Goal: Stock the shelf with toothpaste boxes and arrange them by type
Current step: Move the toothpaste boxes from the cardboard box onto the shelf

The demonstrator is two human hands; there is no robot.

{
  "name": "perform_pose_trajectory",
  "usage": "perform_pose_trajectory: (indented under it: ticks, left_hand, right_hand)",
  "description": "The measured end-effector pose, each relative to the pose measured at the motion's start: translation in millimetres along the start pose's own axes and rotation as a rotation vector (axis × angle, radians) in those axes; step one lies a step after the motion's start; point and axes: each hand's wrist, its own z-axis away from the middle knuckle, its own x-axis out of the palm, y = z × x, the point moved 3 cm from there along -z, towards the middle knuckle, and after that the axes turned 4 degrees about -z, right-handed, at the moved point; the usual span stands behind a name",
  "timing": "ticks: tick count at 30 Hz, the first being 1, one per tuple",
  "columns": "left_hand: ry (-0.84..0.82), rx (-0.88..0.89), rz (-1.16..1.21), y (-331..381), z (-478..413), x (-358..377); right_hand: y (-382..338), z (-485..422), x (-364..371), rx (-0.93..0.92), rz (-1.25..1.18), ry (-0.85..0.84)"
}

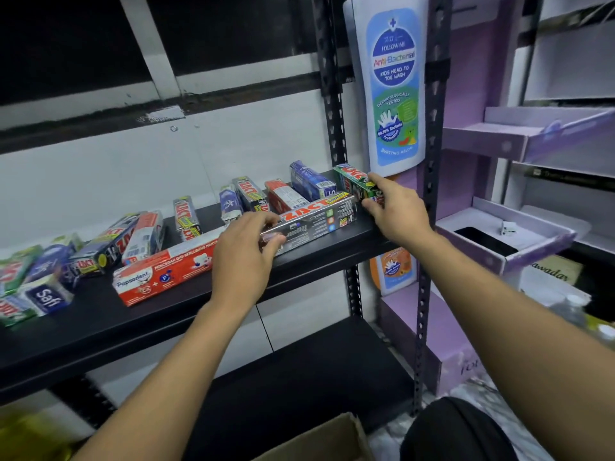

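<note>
On the black shelf, front edge: a long silver Zact box lies lengthwise. This is the reference for all positions below.

- Your left hand grips the silver box at its left end, with your fingers curled over the top and your thumb on the front face.
- Your right hand, just past the box's right end, pinches a green Zact box between thumb and fingers. The green box sits behind the right end, close to it; I cannot tell whether they touch.
- Directly behind the silver box, a blue box, a red box and more Zact boxes point toward the wall in a loose, tilted row.
- Left of it, end to end, lies a red Pepsodent box. Well beyond that, a Safi box sits in a mixed heap.
- Below it and nearer you, the corner of a cardboard carton shows. Its contents are not visible.

Judgement: this is the sorting step, early on. Brands are mixed along the whole shelf, and you hold two Zact boxes, probably to group them.

Next move: choose one spot for Zact and set the boxes square and parallel. Lift them rather than slide them, because the boxes behind look light and a push could knock them over. Silver and green may count as separate types, so check the print before pairing them.
</note>
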Motion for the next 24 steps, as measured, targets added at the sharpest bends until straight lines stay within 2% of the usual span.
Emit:
perform_pose_trajectory:
  ticks: [4,9,11,14,20,24]
  left_hand:
    - [-0.043,0.022,-0.068,0.3,-2.1,-0.7]
    - [0.032,0.113,-0.16,8.5,10.8,-13.9]
    - [0.083,0.166,-0.172,15.6,19.1,-24.6]
    - [0.055,0.203,-0.186,21.8,33.8,-37.0]
    - [-0.29,0.102,-0.255,-6.1,87.7,-26.8]
    - [-0.501,-0.04,-0.33,-42.2,142.4,-5.9]
  right_hand:
    - [-0.8,1.1,3.9,-0.019,0.013,-0.034]
    - [-13.0,30.4,-6.3,-0.121,0.003,0.227]
    - [-27.1,49.5,-7.6,-0.203,-0.069,0.272]
    - [-48.1,81.0,2.6,-0.298,-0.128,0.179]
    - [-68.6,137.7,50.5,-0.368,-0.047,-0.091]
    - [-59.4,179.8,107.5,-0.36,0.041,-0.332]
